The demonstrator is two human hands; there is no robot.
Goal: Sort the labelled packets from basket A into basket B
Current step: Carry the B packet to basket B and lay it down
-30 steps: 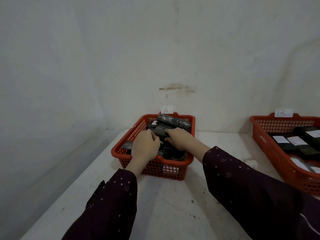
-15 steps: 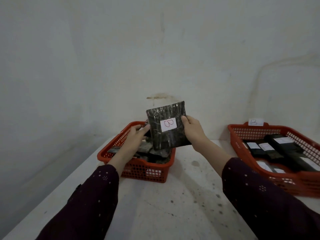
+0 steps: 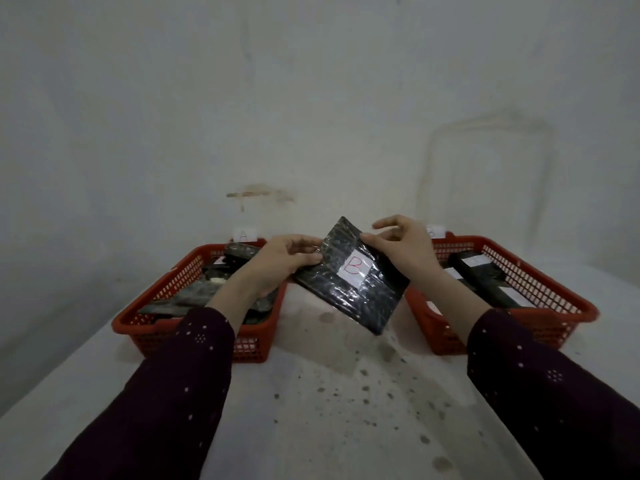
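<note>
Head view: compared with half a second earlier, the packet (image 3: 351,276) sits lower and is tilted, its white "B" label (image 3: 354,269) facing the camera; it now hangs in the air between basket A (image 3: 152,313) and basket B (image 3: 540,320), above the table (image 3: 311,410). The left hand (image 3: 280,261) grips the packet's left edge, fingers curled. The right hand (image 3: 403,247) pinches its upper right edge with thumb and forefinger, the other fingers spread loose. Both forearms reach forward.
</note>
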